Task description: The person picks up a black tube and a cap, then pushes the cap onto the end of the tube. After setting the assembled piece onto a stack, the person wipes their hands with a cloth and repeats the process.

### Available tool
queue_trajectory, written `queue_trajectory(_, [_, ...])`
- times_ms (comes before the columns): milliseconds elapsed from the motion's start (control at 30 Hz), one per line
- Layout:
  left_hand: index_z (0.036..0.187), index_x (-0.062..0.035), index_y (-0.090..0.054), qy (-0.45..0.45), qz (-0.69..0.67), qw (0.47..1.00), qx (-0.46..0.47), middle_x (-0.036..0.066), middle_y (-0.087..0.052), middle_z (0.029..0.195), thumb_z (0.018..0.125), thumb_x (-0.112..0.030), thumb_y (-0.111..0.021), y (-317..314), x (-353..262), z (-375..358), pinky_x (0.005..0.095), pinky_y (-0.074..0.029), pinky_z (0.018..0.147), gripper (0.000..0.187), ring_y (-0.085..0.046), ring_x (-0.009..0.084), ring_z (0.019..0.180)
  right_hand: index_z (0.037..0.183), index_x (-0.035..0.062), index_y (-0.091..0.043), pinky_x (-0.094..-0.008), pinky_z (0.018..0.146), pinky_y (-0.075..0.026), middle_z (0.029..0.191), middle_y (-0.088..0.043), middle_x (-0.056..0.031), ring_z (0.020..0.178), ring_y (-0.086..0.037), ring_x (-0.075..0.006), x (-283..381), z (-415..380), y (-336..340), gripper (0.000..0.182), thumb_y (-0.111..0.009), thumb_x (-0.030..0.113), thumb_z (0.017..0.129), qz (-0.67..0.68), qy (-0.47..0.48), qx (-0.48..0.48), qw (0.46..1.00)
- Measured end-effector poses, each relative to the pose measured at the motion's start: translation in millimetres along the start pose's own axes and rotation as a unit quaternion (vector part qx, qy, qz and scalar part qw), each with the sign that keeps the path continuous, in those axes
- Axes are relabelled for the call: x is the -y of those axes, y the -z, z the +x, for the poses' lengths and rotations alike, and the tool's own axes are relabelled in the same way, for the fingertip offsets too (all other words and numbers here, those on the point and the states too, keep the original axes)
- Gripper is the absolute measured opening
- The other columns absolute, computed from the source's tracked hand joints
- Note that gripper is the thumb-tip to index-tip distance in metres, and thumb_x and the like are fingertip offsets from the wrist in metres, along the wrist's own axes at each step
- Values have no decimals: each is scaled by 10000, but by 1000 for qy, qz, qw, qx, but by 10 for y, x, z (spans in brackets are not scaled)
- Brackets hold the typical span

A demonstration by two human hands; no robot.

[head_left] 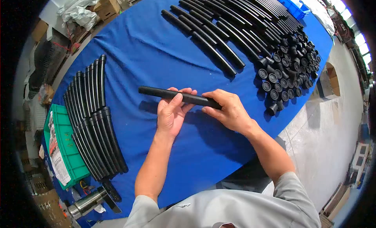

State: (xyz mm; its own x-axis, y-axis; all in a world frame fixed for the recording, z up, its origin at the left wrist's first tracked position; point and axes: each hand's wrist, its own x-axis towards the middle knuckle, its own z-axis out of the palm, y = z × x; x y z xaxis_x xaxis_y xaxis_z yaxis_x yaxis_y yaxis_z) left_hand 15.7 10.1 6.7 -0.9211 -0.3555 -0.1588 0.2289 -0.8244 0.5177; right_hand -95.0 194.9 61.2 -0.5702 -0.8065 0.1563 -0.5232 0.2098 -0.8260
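A black tube [155, 91] is held level above the blue cloth, between my two hands. My left hand [172, 108] grips it near the middle, palm up, with the thumb across the top. At the tube's right end, my right hand [229, 109] is wrapped round it from above, so that end is partly hidden. To the right lies a heap of black rubber end caps [286, 85]. Beyond my hands, many loose black tubes [219, 32] lie in rows. On the left, more black tubes [92, 122] with caps on their ends are lined up in two rows.
The blue cloth [133, 51] covers the table. A green plastic crate [80, 165] with paper in it stands at the left edge, near a metal cylinder [87, 203]. A blue bin [291, 6] is at the far right, and a cardboard box [329, 83] stands beyond the table's right edge.
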Motion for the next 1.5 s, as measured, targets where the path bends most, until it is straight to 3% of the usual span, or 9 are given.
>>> queue_trajectory(67, [1145, -102, -637, -10, 18, 1000, 16, 193, -687, 1201, 962, -31, -638, 50, 4, -7, 526, -558, 1008, 196, -627, 395, 1219, 1221, 5, -641, -402, 805, -536, 1046, -691, -181, 913, -683, -327, -111, 5, -19, 471, -810, 112, 795, -13, 33, -1, 999])
queue_trajectory(333, [1135, -109, -646, -36, 19, 999, 26, 189, -692, 1194, 940, 2, -624, 37, -4, -16, 528, -563, 1005, 225, -629, 394, 1219, 1417, 24, -483, -352, 852, -531, 1005, -678, -137, 942, -670, -218, -171, 2, 276, 777, -865, 166, 756, 113, -134, 135, 975])
queue_trajectory(433, [1130, -116, -655, -34, 0, 999, 19, 188, -693, 1193, 940, 4, -620, 51, -18, -9, 525, -557, 1014, 227, -626, 390, 1224, 1447, 26, -481, -318, 938, -537, 1169, -619, -66, 996, -624, -166, -245, -6, 314, 778, -851, 72, 765, 205, -162, 153, 953])
queue_trajectory(533, [1126, -117, -661, -33, -8, 999, 18, 185, -694, 1194, 942, 1, -622, 60, -25, -8, 525, -552, 1021, 222, -625, 389, 1225, 1441, 15, -484, -345, 883, -530, 1126, -666, -110, 989, -660, -210, -218, -23, 263, 789, -870, 196, 777, 214, -122, 121, 962])
queue_trajectory(733, [1170, -99, -644, -27, -3, 999, 19, 182, -690, 1216, 946, -12, -630, 50, -32, -20, 527, -518, 1055, 241, -612, 384, 1243, 1248, 4, -642, -345, 819, -528, 1012, -690, -96, 927, -651, -173, -7, 35, 115, 509, -829, 220, 827, 159, -136, 70, 975])
queue_trajectory(767, [1180, -96, -640, -20, -1, 1000, 16, 183, -689, 1220, 946, -15, -631, 32, -32, -29, 527, -511, 1060, 248, -609, 383, 1248, 1165, 6, -674, -370, 786, -532, 944, -694, -135, 880, -671, -227, 31, 44, 85, 408, -805, 216, 840, 136, -141, 53, 979])
queue_trajectory(833, [1201, -91, -630, -14, 5, 1000, 12, 192, -679, 1243, 950, -43, -647, 63, -39, -38, 533, -466, 1103, 256, -591, 380, 1268, 1148, 12, -673, -404, 772, -537, 944, -692, -183, 879, -687, -303, -106, 38, -18, 385, -789, 210, 839, 62, 1, -5, 998])
queue_trajectory(1000, [1214, -76, -633, -31, 1, 999, 31, 187, -678, 1247, 989, -80, -616, 157, -9, -36, 515, -491, 1094, 225, -614, 366, 1240, 1068, -8, -657, -451, 767, -527, 928, -670, -198, 872, -662, -382, -127, 29, -72, 312, -748, 190, 844, 69, 45, -39, 996])
queue_trajectory(1500, [1201, -67, -593, -21, 24, 999, 4, 216, -680, 1201, 989, -56, -618, 141, -21, -21, 499, -585, 985, 214, -662, 381, 1160, 1218, 17, -599, -426, 756, -568, 1027, -641, -165, 886, -667, -349, -157, -11, -207, 445, -774, 119, 821, -79, 180, -75, 978])
